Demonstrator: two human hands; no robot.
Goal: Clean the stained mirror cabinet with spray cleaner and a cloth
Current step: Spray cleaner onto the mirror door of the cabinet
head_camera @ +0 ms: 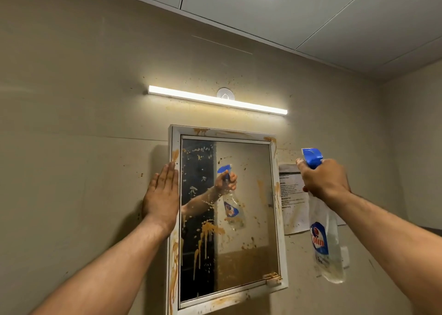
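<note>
The white-framed mirror cabinet (241, 250) hangs on the wall, with orange-brown splashes and drips across its glass and frame. My left hand (162, 196) lies flat, fingers together, against the cabinet's left edge and holds nothing. My right hand (323, 180) is raised to the right of the cabinet, gripping the neck of a clear spray bottle (326, 247) with a blue trigger head and blue label. The nozzle points left toward the mirror. The glass reflects the bottle and the forearm. No cloth is in view.
A lit tube light (216, 99) is mounted above the cabinet. A stained paper notice (293, 200) is stuck to the wall behind my right hand. Orange specks dot the beige wall around the cabinet. A side wall closes the corner at far right.
</note>
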